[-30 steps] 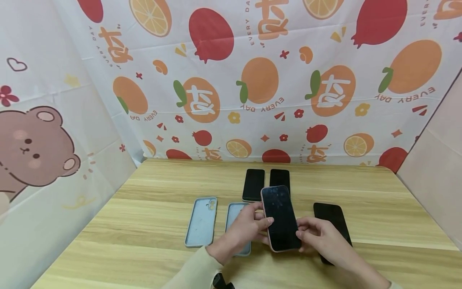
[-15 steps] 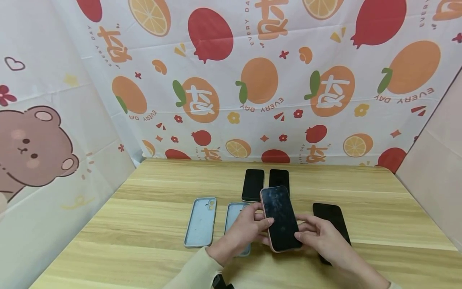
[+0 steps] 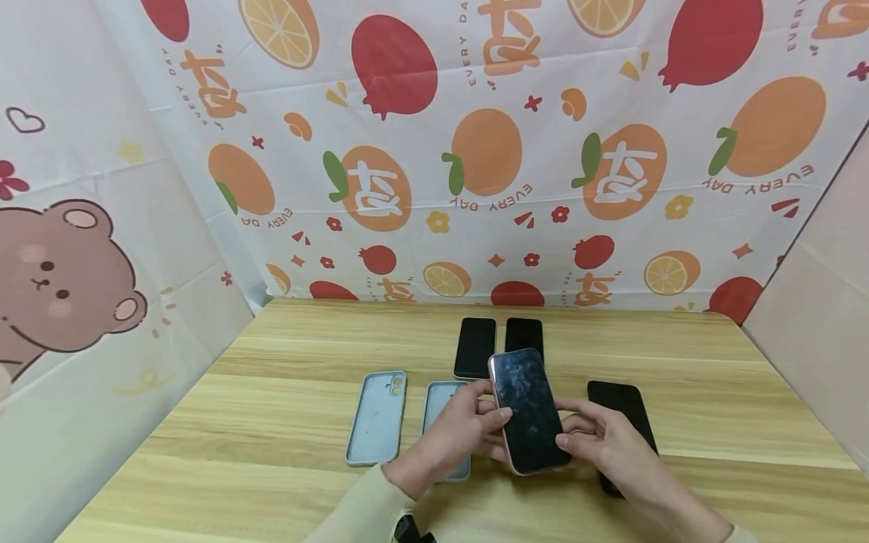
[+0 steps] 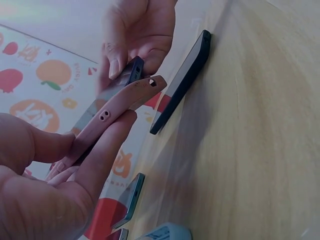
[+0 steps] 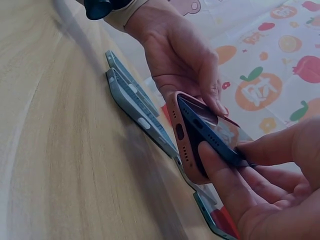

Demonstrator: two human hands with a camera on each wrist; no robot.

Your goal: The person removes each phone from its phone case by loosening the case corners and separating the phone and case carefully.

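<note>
In the head view a phone with a dark screen (image 3: 532, 415) is held up over the table, tilted toward me. My left hand (image 3: 465, 426) grips a pink phone case (image 4: 102, 117) from the left side, its thumb at the screen's edge. At the lower right corner my right hand (image 3: 604, 445) pinches the phone between thumb and fingers. The right wrist view shows the phone's bottom end (image 5: 207, 132) raised out of the case, with a wedge-shaped gap and a right fingertip in it. Toward the top, phone and case come together.
Two light blue phone cases lie on the wooden table (image 3: 271, 422): one at left (image 3: 376, 418), another (image 3: 437, 400) partly behind my left hand. Two dark phones (image 3: 477, 347) (image 3: 525, 335) lie side by side farther back. Another dark phone (image 3: 624, 407) lies under my right hand.
Both hands and the phone stay almost in place. A cloudy reflection on the phone's screen has grown clearer, and the head view has shifted slightly.
</note>
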